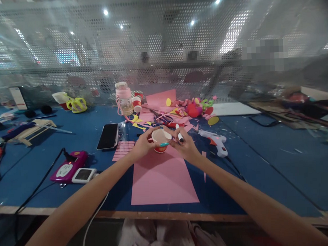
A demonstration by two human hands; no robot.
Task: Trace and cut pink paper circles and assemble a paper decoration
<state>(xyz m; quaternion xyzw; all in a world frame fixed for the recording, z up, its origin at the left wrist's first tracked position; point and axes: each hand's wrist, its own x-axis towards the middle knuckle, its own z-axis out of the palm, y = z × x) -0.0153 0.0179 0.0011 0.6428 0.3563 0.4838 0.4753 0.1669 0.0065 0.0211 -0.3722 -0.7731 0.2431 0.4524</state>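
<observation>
Both hands are closed around a small paper cup, white inside with red on its outside, held over the pink paper sheet. My left hand grips its left side. On the right side, the fingers of my right hand press against the cup, while a white marker with a black end is tucked in the same hand. A small teal strip lies across the cup's near side; I cannot tell what it is. A striped pink paper piece lies left of the sheet.
A black phone and a purple power socket are at the left. A white glue gun with a cord lies at the right. Behind the cup are paper scraps, scissors and a pink-lidded bottle, before a perforated metal screen.
</observation>
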